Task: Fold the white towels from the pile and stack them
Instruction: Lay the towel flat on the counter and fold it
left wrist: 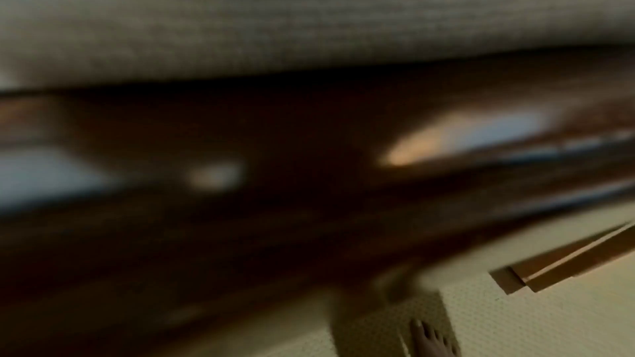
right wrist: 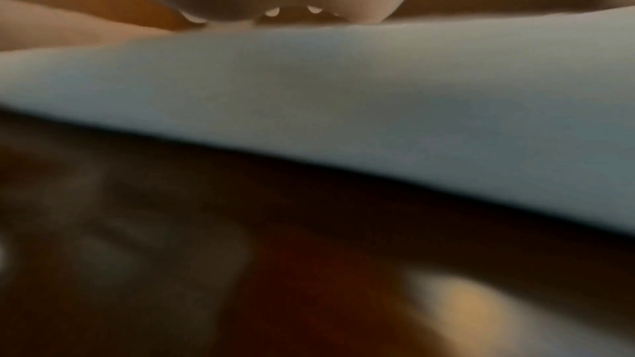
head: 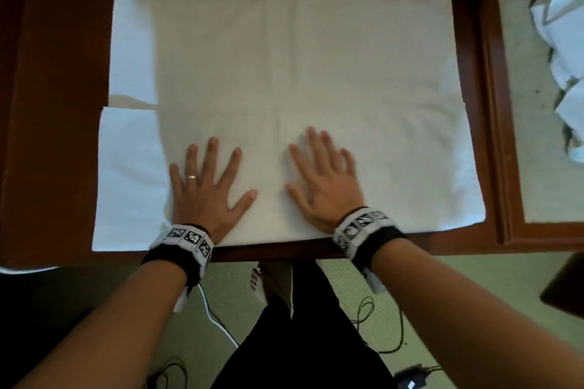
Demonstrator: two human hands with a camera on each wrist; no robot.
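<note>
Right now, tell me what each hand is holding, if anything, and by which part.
Nothing is held. The left hand and right hand lie flat, fingers spread, pressing on the near part of the spread white towel.

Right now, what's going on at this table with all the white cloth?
A person is folding towels. Both hands lie flat, fingers spread, on a white towel spread across the dark wooden table: the left hand and right hand press its near part, close to the table's front edge. Nothing is gripped. The towel is laid out flat, with a step in its left edge. A rumpled pile of white towels waits at the far right.
</note>
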